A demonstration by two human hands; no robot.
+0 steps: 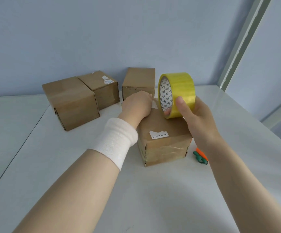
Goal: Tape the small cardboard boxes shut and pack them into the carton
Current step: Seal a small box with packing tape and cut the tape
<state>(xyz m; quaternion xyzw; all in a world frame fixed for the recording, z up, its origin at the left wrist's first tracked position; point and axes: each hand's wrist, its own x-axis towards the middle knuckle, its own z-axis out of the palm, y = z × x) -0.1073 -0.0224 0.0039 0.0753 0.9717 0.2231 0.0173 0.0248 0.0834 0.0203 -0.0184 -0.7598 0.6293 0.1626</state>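
The small brown cardboard box (163, 142) sits on the white table (153, 190) near us, our left hand (136, 105) resting on its far top edge, fingers hidden so we cannot tell their grasp, while our right hand (197, 118) grips the yellow packing-tape roll (176, 95) upright over its top.

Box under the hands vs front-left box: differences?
The near box has a torn white label on top; the left box shows none. The left hand rests on the near box, the right hand holding the tape roll over it; the left box stands untouched. Both: closed brown cardboard.
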